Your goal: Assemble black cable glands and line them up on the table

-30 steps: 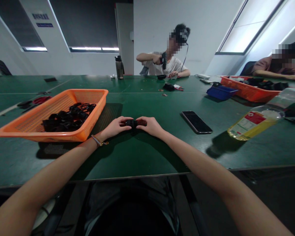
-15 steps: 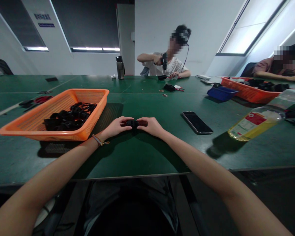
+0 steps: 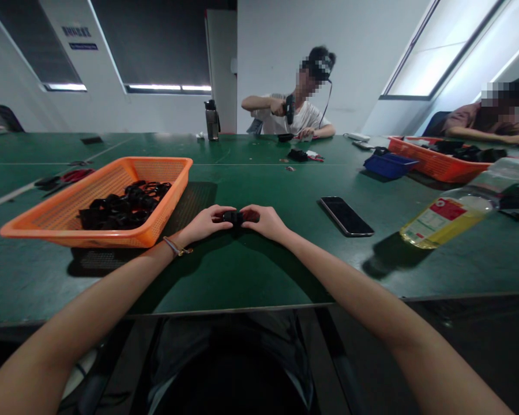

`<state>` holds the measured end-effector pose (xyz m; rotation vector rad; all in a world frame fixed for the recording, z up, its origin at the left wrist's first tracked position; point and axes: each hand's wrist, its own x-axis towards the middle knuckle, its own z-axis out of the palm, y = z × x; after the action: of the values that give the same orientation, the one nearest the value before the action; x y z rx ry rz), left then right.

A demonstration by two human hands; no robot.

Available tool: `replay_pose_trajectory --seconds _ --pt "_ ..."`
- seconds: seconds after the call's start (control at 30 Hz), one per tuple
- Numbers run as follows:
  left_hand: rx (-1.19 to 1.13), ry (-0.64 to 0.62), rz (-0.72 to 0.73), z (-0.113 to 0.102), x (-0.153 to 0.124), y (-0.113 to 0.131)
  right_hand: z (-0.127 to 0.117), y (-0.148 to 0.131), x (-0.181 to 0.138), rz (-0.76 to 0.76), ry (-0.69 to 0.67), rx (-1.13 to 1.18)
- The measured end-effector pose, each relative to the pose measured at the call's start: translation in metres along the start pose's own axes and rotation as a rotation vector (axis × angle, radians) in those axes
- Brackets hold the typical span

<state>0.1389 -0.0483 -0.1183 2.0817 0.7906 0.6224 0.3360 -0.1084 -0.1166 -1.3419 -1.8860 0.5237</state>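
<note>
Head view, nearest first: the left hand [image 3: 205, 222] and right hand [image 3: 264, 221] meet fingertip to fingertip, each pinched onto one end of a small black plastic part [image 3: 232, 217]; the part sits between them low over the green table [image 3: 242, 271], and whether it rests on the surface cannot be told; it looks light, stiff and smooth, likely moulded, so its two outer ends seem the surest places to hold, with the middle left free; a thin bracelet [image 3: 173, 247] circles the left wrist just behind the grip; left of the grip stands an orange basket [image 3: 90, 237] holding a heap of similar black parts [image 3: 123, 208]; right of it lies a dark smartphone [image 3: 346, 215], and further right a bottle of yellow oil [image 3: 447, 218] on its side; far beyond the grip, a co-worker holds a dark tool [image 3: 289, 108], with a metal flask [image 3: 211, 120] off to the left.
</note>
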Motion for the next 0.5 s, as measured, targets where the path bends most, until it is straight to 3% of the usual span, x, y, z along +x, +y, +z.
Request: replay_pose_trajectory --seconds 0.5 --pt "0.009 0.001 -0.013 -0.0005 -0.0015 0.0052 -0.0006 0.0018 0.0006 -0.006 -0.027 -0.015"
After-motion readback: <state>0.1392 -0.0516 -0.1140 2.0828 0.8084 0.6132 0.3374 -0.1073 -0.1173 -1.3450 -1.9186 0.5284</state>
